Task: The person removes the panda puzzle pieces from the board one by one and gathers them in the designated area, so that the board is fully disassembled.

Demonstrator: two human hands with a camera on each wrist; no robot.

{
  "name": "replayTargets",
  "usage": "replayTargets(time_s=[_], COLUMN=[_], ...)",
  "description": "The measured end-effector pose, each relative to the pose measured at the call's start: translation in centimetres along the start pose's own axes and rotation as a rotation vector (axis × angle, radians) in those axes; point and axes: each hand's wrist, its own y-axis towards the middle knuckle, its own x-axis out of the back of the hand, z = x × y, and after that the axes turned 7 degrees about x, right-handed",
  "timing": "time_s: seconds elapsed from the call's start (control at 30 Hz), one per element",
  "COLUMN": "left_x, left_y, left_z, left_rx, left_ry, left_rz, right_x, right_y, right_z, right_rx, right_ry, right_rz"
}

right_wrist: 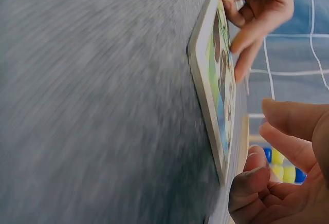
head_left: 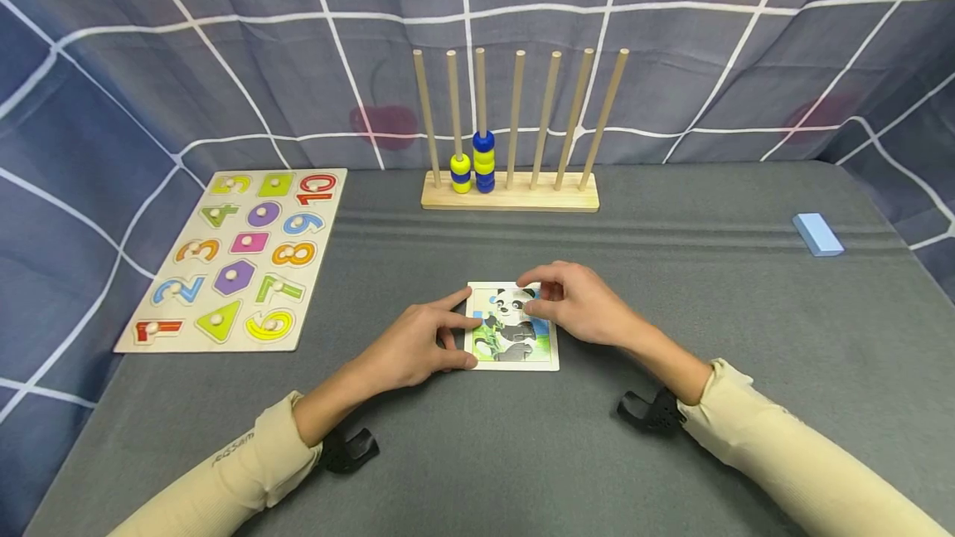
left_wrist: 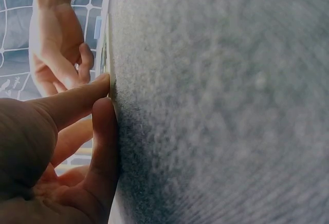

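Note:
A small square panda picture puzzle [head_left: 515,342] with a pale frame [head_left: 522,366] lies flat on the grey cloth between the hands. My left hand [head_left: 410,342] rests at its left side, thumb at the lower left corner and fingers spread along the edge and over the picture. Over the upper right part is my right hand [head_left: 582,305], its thumb and index finger apart. In the right wrist view, a gap shows between the right fingertips and the puzzle [right_wrist: 203,80], and that hand [right_wrist: 293,157] holds nothing. The left wrist view shows the puzzle only edge-on.
Behind the puzzle stands a wooden rack [head_left: 511,200] of upright pegs, two carrying blue and yellow beads. A number and shape board [head_left: 246,272] lies at the left. On the right is a light blue block [head_left: 818,234]. A grid-patterned curtain [head_left: 671,48] rises at the back.

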Motion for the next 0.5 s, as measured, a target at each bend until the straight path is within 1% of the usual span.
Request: replayTargets(time_s=[0.2, 0.3, 0.5], left_x=[0.0, 0.0, 0.0], left_y=[0.1, 0.1, 0.0], left_z=[0.0, 0.0, 0.2], left_rx=[-0.007, -0.007, -0.003], left_ry=[0.008, 0.001, -0.004], left_rz=[-0.001, 0.001, 0.004], right_x=[-1.2, -1.6, -2.0], right_y=[1.3, 1.5, 1.7], right_z=[0.4, 0.6, 1.0], right_rx=[0.008, -0.002, -0.024], right_ry=[-0.041, -0.069, -0.167], right_rz=[0.072, 0.105, 0.146])
